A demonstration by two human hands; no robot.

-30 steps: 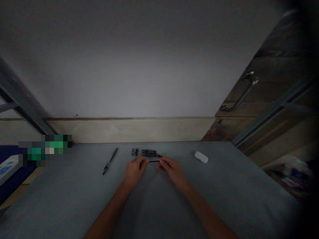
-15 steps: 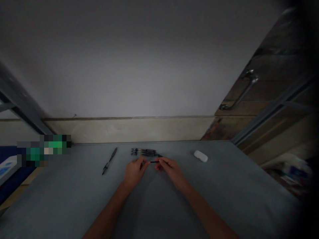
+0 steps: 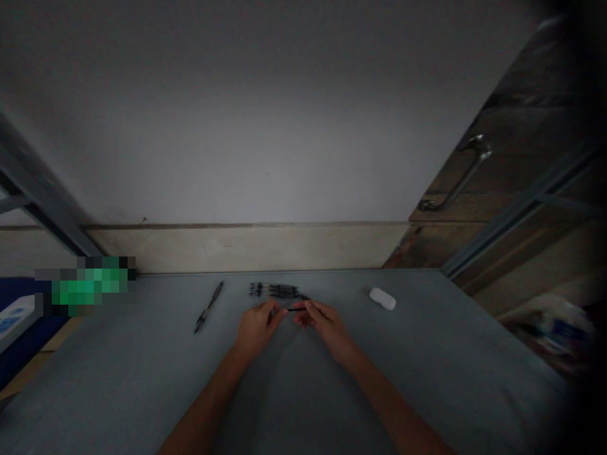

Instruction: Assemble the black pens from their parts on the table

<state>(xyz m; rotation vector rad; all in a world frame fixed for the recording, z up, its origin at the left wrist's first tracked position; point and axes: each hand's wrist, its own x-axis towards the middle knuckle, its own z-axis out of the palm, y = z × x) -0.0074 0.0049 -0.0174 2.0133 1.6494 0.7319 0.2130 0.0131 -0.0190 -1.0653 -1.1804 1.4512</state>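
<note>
My left hand (image 3: 256, 327) and my right hand (image 3: 327, 322) face each other over the middle of the grey table. Between their fingertips runs a thin black pen (image 3: 296, 309), lying level and pinched at both ends; the fingers hide most of it. Just beyond the hands lies a row of several black pens (image 3: 272, 289), side by side with clips to the left. A dark tip pokes out behind my right fingers, and I cannot make out what it belongs to. Left of my left hand, one more black pen (image 3: 209, 307) rests slantwise on the table.
A small white rounded case (image 3: 382, 298) lies on the table (image 3: 303, 404) to the right. Behind rises a pale wall with a tiled strip (image 3: 246, 248). Metal posts flank both sides. A blurred-out green patch (image 3: 90, 285) and a white box (image 3: 19, 316) are at the left.
My right hand has shifted very slightly right along the thin pen, both hands still pinching it. The other pens and the white case lie as before.
</note>
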